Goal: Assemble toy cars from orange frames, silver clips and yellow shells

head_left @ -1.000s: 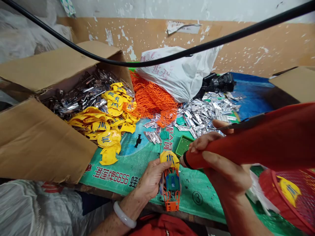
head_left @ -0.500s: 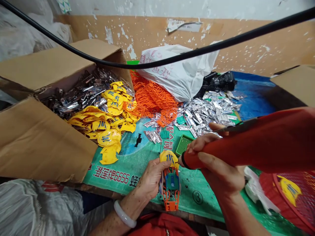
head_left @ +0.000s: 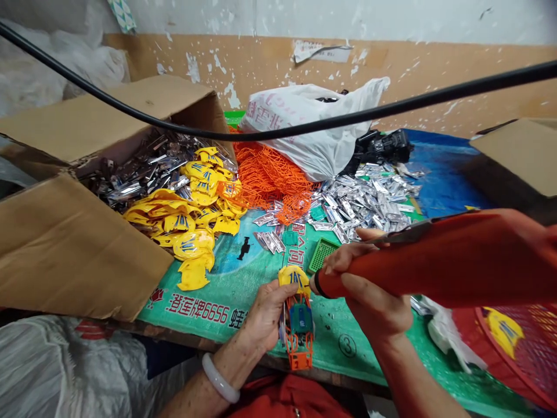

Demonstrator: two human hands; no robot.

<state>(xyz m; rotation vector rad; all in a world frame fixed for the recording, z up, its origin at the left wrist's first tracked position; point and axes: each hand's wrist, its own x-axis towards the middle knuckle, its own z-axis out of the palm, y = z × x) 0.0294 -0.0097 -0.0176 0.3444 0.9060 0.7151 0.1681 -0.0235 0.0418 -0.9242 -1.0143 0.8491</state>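
My left hand is closed on a toy vehicle body, with the thumb on its yellow printed cover. Below the cover are the toy's orange lattice frame and a dark blue-green block. My right hand is wrapped round a red power screwdriver, held nearly level. Its narrow tip meets the right side of the yellow cover, or sits just beside it; the exact contact is too small to tell. The small green basket stands behind the tool's nose.
Yellow covers spill beside an open cardboard box. Orange lattice parts, silvery pieces and a white plastic bag lie at the back. A black cable crosses overhead. A red basket stands right.
The view has shifted slightly. Both hands, the toy and the screwdriver are a little further left, and the screwdriver's back end sits slightly lower. Both grips are the same.
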